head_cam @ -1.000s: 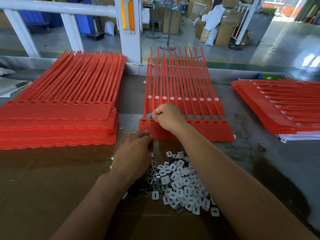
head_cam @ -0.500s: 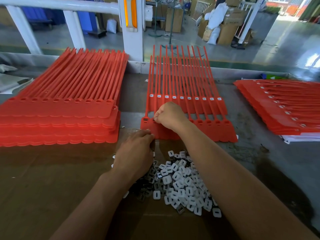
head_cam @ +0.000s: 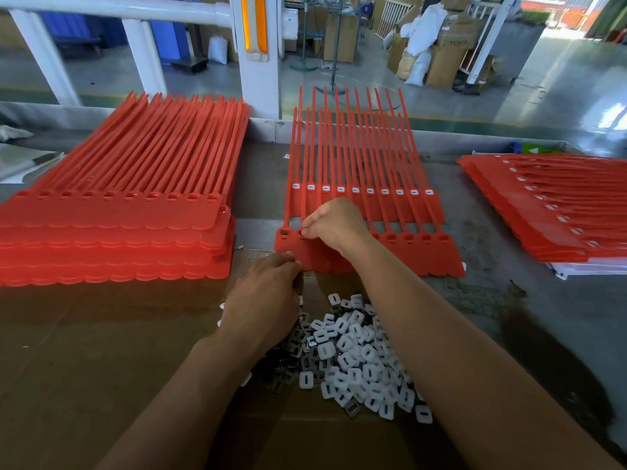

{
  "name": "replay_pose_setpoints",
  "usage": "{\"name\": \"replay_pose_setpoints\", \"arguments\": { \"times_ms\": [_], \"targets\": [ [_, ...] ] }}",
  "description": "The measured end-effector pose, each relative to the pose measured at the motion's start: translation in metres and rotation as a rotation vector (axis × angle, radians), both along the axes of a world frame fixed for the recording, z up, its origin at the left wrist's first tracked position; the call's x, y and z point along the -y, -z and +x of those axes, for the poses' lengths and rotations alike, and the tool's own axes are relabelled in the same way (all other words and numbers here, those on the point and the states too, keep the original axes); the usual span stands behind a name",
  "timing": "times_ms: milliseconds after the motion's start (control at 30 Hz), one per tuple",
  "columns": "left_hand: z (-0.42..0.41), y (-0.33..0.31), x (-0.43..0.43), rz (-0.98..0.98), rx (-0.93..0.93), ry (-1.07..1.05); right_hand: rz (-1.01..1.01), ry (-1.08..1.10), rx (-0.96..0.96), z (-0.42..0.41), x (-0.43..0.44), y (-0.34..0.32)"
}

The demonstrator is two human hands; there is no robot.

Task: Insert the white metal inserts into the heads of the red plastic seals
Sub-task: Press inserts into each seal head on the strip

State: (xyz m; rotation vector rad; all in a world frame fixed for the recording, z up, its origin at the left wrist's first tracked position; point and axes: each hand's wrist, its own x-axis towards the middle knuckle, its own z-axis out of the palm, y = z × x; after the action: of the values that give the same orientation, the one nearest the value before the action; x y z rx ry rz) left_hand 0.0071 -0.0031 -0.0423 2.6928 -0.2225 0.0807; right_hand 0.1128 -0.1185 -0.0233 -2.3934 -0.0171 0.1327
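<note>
Two hands work at the middle of the frame. The right hand [head_cam: 334, 225] is bunched, its fingertips down on the second head from the left of the front sheet of red seals [head_cam: 380, 257]. Any insert under them is hidden, so I cannot tell whether it pinches one. The left hand [head_cam: 268, 296] is curled against the sheet's near edge. Whether it grips the plastic, cradles inserts, or only rests there cannot be made out. The pile of white inserts [head_cam: 356, 354] lies loose on the cardboard [head_cam: 101, 368] at lower centre, just under both wrists. The likeliest fault is an insert going in tilted and jamming in the socket, since the fingers cover the seat. If the left hand is not pinning the sheet, a push could slide it toward the sheet behind it [head_cam: 369, 191], whose heads already show white. The right forearm crosses the pile and could sweep pieces off. Some inserts lie dark face up, so one could be seated the wrong way round.
</note>
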Motion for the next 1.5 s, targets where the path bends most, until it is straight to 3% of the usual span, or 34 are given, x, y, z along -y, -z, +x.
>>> {"name": "replay_pose_setpoints", "arguments": {
  "times_ms": [200, 300, 533, 1500],
  "targets": [
    [0.0, 0.0, 0.0, -0.002, 0.01, 0.003, 0.145, -0.08, 0.082, -0.017, 0.012, -0.003],
    [0.0, 0.001, 0.0, -0.005, 0.003, 0.002, 0.098, -0.14, 0.179, -0.034, 0.022, -0.01],
    [0.001, 0.001, 0.0, -0.005, 0.001, 0.005, -0.098, -0.445, -0.025, -0.071, 0.047, -0.023],
    [0.002, 0.002, 0.001, -0.011, -0.017, -0.017, -0.411, -0.631, -0.072, -0.089, 0.05, -0.022]
  ]
}}
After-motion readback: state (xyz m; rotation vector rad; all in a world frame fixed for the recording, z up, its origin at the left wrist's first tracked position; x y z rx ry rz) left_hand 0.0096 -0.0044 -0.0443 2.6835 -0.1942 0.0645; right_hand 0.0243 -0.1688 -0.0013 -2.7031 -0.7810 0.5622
